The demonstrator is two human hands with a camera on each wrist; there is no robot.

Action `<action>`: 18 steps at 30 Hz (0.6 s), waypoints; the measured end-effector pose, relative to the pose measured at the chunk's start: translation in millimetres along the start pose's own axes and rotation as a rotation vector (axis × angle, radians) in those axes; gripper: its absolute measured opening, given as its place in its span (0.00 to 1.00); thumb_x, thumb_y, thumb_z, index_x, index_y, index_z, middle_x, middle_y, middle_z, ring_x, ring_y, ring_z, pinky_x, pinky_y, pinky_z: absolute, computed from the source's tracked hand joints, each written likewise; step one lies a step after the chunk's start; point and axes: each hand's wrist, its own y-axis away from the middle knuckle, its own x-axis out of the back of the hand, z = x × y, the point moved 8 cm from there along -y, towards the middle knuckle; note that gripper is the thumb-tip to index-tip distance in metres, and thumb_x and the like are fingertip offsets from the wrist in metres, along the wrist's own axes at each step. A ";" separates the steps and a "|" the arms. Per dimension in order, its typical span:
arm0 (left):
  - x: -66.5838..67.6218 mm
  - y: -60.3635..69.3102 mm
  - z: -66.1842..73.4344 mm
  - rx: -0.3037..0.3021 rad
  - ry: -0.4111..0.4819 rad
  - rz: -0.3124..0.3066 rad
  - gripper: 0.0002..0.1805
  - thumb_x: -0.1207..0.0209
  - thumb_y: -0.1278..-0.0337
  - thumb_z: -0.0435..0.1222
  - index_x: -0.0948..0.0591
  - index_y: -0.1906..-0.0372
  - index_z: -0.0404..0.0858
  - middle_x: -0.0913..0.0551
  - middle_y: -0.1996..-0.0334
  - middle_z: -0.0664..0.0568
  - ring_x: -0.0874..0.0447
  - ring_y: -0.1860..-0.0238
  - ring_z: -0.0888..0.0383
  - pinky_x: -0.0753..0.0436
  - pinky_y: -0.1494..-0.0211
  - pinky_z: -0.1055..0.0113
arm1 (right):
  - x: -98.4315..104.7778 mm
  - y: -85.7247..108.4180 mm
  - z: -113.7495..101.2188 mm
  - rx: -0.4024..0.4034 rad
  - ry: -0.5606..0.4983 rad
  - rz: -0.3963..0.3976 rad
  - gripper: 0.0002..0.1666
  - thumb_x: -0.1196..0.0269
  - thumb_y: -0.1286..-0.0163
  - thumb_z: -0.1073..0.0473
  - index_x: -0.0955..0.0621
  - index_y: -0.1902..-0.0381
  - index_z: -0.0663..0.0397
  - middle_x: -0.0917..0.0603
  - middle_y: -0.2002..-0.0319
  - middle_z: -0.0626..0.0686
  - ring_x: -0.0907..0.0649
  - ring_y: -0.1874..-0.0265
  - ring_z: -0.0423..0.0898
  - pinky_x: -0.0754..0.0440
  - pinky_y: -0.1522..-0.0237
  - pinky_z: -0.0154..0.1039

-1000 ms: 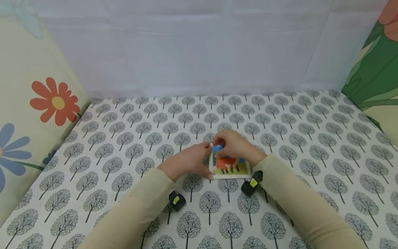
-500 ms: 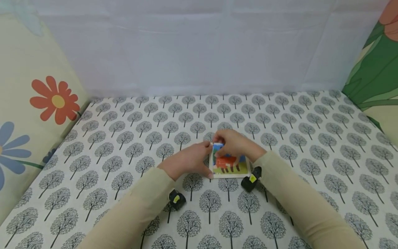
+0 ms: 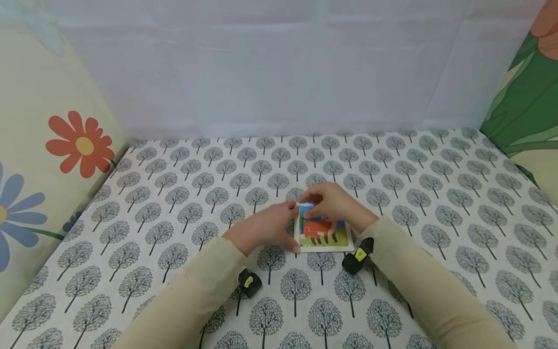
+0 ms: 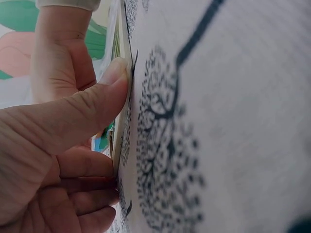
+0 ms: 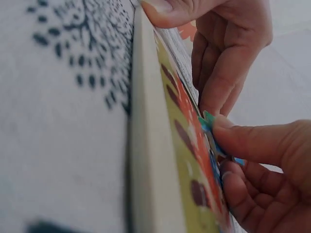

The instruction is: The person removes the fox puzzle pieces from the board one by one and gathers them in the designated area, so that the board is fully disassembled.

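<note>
On the cloth [image 3: 183, 271], between the two hands, lies the board [image 3: 327, 241], flat, its print showing a red animal on green. At the board's left edge is the left hand [image 3: 263, 225], thumb spread well away from the fingers: the thumb tip presses the near left corner, while the bent fingers, close together, touch the edge farther up, so the hand grips that side. Over the board's far left part, the right hand [image 3: 333, 206] arches with its wrist bent above the right side; its thumb and index finger pinch a piece [image 5: 208, 122], green and blue, at the board's face. The other fingers curl beneath the palm. Whether the piece is fully seated I cannot tell. Both forearms slant in from the near side of the board, the left sleeve [image 3: 187, 291] from its left, the right sleeve [image 3: 427, 276] from its right.
</note>
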 end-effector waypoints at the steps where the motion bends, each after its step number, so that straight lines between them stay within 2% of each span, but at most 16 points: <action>1: -0.4 -0.1 -0.5 0.006 0.004 -0.003 0.48 0.28 0.65 0.45 0.35 0.34 0.37 0.41 0.32 0.41 0.36 0.36 0.44 0.36 0.32 0.53 | 0.7 -0.2 1.8 -0.004 -0.021 0.000 0.15 0.34 0.41 0.60 0.18 0.54 0.48 0.17 0.57 0.50 0.20 0.67 0.43 0.20 0.68 0.35; 5: -0.6 -0.1 -0.8 0.014 0.008 -0.004 0.49 0.28 0.64 0.45 0.36 0.33 0.36 0.42 0.31 0.40 0.38 0.34 0.44 0.38 0.31 0.54 | 3.6 -1.3 6.3 -0.014 -0.081 -0.015 0.13 0.39 0.36 0.59 0.17 0.54 0.47 0.17 0.57 0.50 0.20 0.72 0.44 0.20 0.70 0.35; 9: -0.4 0.6 0.4 0.015 -0.002 -0.001 0.47 0.27 0.65 0.45 0.34 0.35 0.34 0.39 0.33 0.41 0.34 0.37 0.45 0.35 0.33 0.55 | 7.0 -1.1 8.0 -0.037 -0.117 -0.033 0.12 0.39 0.36 0.58 0.17 0.55 0.47 0.16 0.58 0.50 0.20 0.68 0.44 0.20 0.65 0.35; 12: -1.1 0.2 0.3 0.011 -0.007 -0.002 0.44 0.28 0.65 0.45 0.31 0.37 0.36 0.39 0.32 0.40 0.35 0.37 0.45 0.35 0.32 0.54 | 11.7 -0.8 11.3 -0.070 -0.161 -0.041 0.11 0.38 0.37 0.59 0.17 0.56 0.50 0.16 0.60 0.51 0.19 0.67 0.44 0.19 0.63 0.36; 18: -0.7 -0.5 1.8 -0.020 -0.013 0.008 0.37 0.28 0.65 0.45 0.26 0.43 0.38 0.37 0.34 0.40 0.33 0.38 0.45 0.35 0.33 0.55 | 23.3 2.1 14.6 -0.055 -0.183 -0.070 0.11 0.37 0.39 0.61 0.18 0.57 0.55 0.17 0.63 0.52 0.19 0.65 0.45 0.19 0.59 0.38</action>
